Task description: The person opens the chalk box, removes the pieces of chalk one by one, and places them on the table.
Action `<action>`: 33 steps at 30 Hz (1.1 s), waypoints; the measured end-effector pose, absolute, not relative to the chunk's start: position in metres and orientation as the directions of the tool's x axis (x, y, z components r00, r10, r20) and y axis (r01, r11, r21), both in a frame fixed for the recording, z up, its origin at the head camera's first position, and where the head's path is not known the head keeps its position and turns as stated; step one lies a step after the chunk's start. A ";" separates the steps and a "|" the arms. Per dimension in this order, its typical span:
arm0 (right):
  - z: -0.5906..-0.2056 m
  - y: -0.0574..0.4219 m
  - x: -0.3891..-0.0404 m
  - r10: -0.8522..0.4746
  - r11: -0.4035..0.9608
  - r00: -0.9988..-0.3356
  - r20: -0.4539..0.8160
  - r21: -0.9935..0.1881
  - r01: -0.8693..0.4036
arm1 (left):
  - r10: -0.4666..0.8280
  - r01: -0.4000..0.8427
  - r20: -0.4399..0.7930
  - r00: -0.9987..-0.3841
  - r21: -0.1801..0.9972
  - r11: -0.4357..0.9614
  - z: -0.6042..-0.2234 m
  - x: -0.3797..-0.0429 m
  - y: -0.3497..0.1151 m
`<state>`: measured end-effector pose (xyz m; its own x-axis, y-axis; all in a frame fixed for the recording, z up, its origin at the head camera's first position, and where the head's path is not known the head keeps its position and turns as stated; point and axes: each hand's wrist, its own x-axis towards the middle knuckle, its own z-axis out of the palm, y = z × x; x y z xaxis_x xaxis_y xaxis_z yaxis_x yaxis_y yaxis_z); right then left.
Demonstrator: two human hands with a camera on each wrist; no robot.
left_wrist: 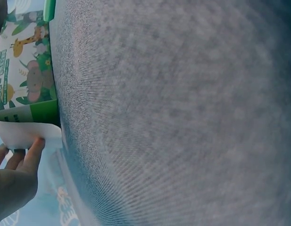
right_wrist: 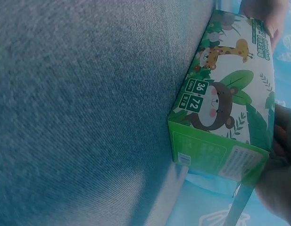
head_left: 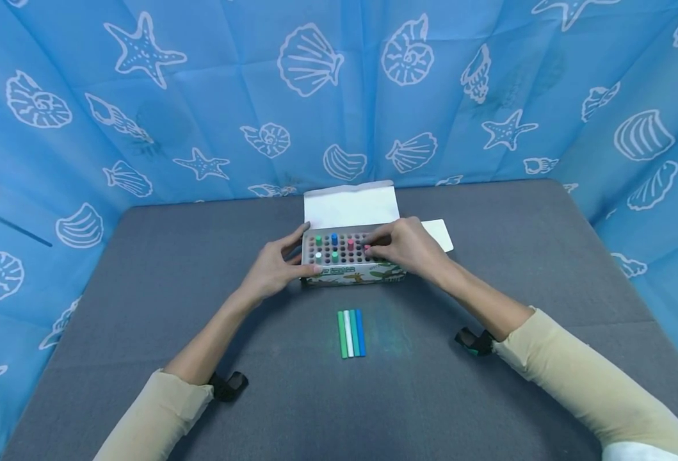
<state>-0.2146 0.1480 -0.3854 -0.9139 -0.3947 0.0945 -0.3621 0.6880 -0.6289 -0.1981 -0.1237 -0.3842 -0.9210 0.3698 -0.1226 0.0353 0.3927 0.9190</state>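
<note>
An animal-print box (head_left: 355, 275) stands on the table with its lid raised, showing a grey tray (head_left: 350, 258) full of round holes. Short ends of green, blue, white and pink chalk sticks poke up from several holes. My left hand (head_left: 273, 264) holds the box's left end, thumb at the front edge and a finger at the back corner. In the left wrist view its fingers touch a white end flap (left_wrist: 27, 133). The fingertips of my right hand (head_left: 410, 246) pinch a pink chalk stick (head_left: 367, 248) at the tray's right side.
Four-sided grey table (head_left: 200, 256) fabric surrounds the box. In front of it lie several chalk sticks (head_left: 348, 333) side by side, green, white, teal and blue. A white side flap (head_left: 438, 234) sticks out at the right. Behind hangs a blue shell-print curtain (head_left: 223, 83).
</note>
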 end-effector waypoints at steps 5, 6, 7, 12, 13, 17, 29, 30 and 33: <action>-0.388 0.148 -0.214 -0.396 0.663 -0.911 0.114 -0.651 -0.370 | 0.366 0.024 -0.131 -0.921 0.920 0.390 -0.389 -0.201 -0.125; -0.388 0.148 -0.214 -0.396 0.660 -0.911 0.112 -0.656 -0.367 | 0.365 0.023 -0.132 -0.922 0.920 0.391 -0.389 -0.201 -0.125; -0.388 0.148 -0.214 -0.397 0.656 -0.911 0.108 -0.661 -0.365 | 0.365 0.022 -0.134 -0.921 0.919 0.393 -0.384 -0.199 -0.124; -0.387 0.148 -0.213 -0.393 0.646 -0.914 0.103 -0.676 -0.354 | 0.367 0.026 -0.134 -0.921 0.917 0.399 -0.378 -0.196 -0.123; -0.387 0.148 -0.212 -0.391 0.645 -0.914 0.106 -0.677 -0.355 | 0.368 0.026 -0.133 -0.920 0.917 0.399 -0.378 -0.196 -0.123; -0.387 0.148 -0.211 -0.378 0.642 -0.918 0.119 -0.681 -0.353 | 0.371 0.028 -0.132 -0.919 0.918 0.396 -0.379 -0.196 -0.123; -0.391 0.151 -0.209 -0.386 0.586 -0.904 0.183 -0.708 -0.394 | 0.379 0.043 -0.115 -0.918 0.922 0.384 -0.378 -0.196 -0.122; -0.391 0.151 -0.209 -0.381 0.582 -0.906 0.183 -0.714 -0.389 | 0.381 0.049 -0.110 -0.918 0.923 0.382 -0.378 -0.196 -0.122; -0.392 0.150 -0.211 -0.359 0.569 -0.913 0.196 -0.729 -0.380 | 0.387 0.062 -0.097 -0.917 0.924 0.378 -0.379 -0.196 -0.122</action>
<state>-0.2106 0.1502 -0.3916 -0.9127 -0.3588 0.1956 -0.3801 0.5693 -0.7290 -0.1958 -0.1222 -0.3791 -0.9170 0.3870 -0.0969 0.0618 0.3779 0.9238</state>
